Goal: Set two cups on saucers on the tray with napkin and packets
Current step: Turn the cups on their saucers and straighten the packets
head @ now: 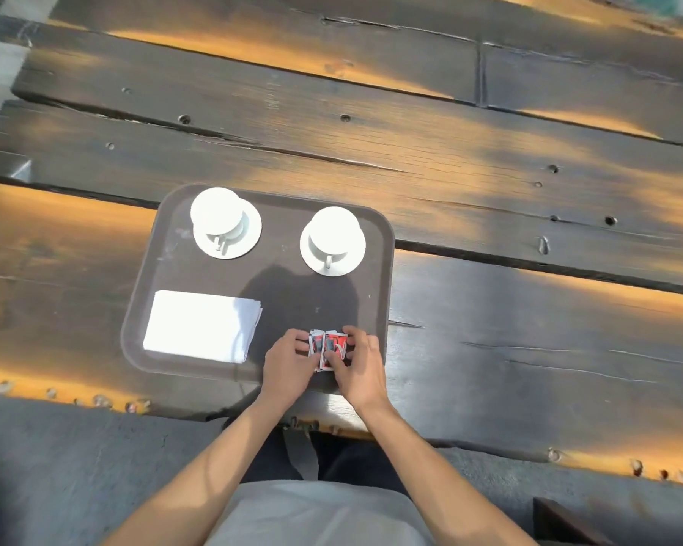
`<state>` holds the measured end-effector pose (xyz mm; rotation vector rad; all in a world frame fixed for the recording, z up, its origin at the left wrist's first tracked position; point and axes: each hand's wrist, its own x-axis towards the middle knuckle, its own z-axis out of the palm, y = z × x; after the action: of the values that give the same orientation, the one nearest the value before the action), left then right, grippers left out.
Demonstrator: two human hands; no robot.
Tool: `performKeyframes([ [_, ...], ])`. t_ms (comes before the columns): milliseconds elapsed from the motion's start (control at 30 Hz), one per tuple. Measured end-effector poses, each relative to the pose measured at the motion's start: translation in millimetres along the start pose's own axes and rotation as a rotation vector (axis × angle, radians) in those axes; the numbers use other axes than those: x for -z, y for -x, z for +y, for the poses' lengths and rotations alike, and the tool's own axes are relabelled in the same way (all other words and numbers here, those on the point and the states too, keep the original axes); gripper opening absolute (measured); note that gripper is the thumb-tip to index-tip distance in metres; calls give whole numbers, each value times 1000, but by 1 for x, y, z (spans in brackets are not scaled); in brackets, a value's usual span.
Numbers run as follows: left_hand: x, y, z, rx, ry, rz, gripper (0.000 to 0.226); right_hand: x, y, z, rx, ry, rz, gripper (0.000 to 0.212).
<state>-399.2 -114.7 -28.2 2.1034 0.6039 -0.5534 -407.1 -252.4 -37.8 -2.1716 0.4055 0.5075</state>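
Observation:
A dark brown tray (277, 285) lies on the wooden table. At its back left a white cup (215, 212) sits on a white saucer (249, 234); at the back right a second white cup (334, 230) rests on its saucer (353, 258). A stack of white napkins (202, 325) lies at the tray's front left. Red and white packets (330, 346) lie at the tray's front right. My left hand (286, 364) and my right hand (357, 366) both hold the packets from either side, fingers curled around them.
The table (489, 191) is made of dark, weathered planks with gaps and bolt holes, lit in orange patches. Its front edge (489, 447) runs just below the tray. Grey floor and my lap show underneath.

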Motion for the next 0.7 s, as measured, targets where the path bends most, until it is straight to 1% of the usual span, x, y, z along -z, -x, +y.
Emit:
performKeyframes([
  [200,1,2,-7,-59,71,8,35,-6,0,1,-70,-154,31,54],
  [300,3,6,-8,-64,79,50,34,-10,1,1,-90,-213,59,51],
  [400,2,10,-7,-81,81,67,33,-13,2,0,-97,-222,80,46],
  [600,-4,11,-4,-135,122,19,38,-15,6,1,-84,-197,125,32],
  [700,-5,11,-1,-115,150,14,39,-14,5,-1,-133,-214,157,31],
])
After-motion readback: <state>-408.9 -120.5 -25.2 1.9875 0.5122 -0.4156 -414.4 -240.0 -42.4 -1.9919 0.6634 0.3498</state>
